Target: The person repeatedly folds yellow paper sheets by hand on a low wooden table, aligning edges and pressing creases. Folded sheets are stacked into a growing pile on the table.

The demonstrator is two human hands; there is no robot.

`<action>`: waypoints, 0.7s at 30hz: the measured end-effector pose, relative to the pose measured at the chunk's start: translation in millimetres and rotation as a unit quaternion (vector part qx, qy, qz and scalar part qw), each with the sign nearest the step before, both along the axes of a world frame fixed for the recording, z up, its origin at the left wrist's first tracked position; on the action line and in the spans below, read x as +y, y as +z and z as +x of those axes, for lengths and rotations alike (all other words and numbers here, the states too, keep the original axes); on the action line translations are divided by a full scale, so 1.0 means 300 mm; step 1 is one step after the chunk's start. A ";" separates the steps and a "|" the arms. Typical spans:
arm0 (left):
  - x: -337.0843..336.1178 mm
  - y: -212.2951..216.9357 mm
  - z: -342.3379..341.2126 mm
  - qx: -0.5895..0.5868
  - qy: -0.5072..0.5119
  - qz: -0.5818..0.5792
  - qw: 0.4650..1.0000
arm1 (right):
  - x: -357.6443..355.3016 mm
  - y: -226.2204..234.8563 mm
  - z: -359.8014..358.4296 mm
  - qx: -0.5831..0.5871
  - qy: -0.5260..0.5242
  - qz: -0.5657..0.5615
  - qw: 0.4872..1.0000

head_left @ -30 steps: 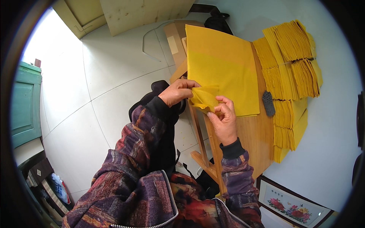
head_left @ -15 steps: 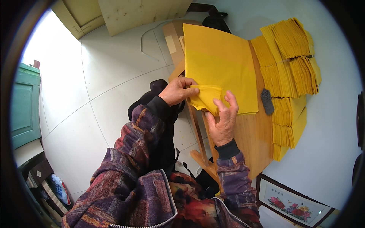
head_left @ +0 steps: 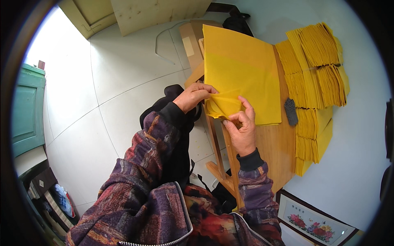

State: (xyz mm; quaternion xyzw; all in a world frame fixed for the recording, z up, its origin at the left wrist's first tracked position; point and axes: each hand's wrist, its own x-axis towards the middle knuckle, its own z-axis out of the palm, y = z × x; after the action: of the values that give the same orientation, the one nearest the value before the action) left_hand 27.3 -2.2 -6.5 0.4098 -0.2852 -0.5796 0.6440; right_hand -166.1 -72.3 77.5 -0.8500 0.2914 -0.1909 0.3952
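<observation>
A stack of large yellow paper sheets lies over the left part of a wooden table. At its near left corner is a small folded piece of yellow paper, with layers fanning out slightly. My left hand pinches the left upper edge of this piece between thumb and fingers. Its near right edge is in my right hand, the thumb below and the fingers bent over it. The fold's underside is hidden.
Bundles of folded yellow paper line the table's right side by the wall. A dark grey fuzzy object lies between them and the sheets. The wooden tabletop extends toward me. A cardboard box stands beyond the table's left edge.
My right hand's raised fingers have come down onto the folded paper's edge. The fold now looks more spread. My left hand keeps its pinch, and the whole view has shifted slightly.
</observation>
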 end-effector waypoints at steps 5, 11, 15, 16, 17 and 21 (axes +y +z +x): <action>0.015 0.030 -0.005 0.034 -0.022 -0.003 0.999 | -0.003 0.007 0.000 -0.011 -0.004 0.054 0.998; 0.011 0.048 -0.025 0.022 -0.014 0.006 1.000 | 0.008 0.023 0.006 0.008 -0.015 -0.055 0.998; 0.009 0.045 -0.034 0.008 0.005 0.009 1.000 | 0.031 0.025 -0.001 -0.004 -0.018 -0.192 0.981; 0.009 0.045 -0.033 -0.008 0.010 0.016 1.000 | 0.034 0.023 -0.003 -0.010 -0.015 -0.212 0.977; 0.010 0.045 -0.033 0.000 0.006 0.011 1.000 | 0.035 0.021 -0.004 -0.008 -0.010 -0.225 0.974; 0.010 0.050 -0.035 0.004 0.010 0.014 1.000 | 0.023 0.013 -0.004 0.025 0.039 -0.262 0.964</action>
State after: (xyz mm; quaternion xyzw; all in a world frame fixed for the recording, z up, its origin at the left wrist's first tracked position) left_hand 16.8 0.9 8.5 0.4190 -0.2709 -0.5787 0.6451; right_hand -167.3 -65.4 81.3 -0.9388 0.2077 -0.2241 0.1588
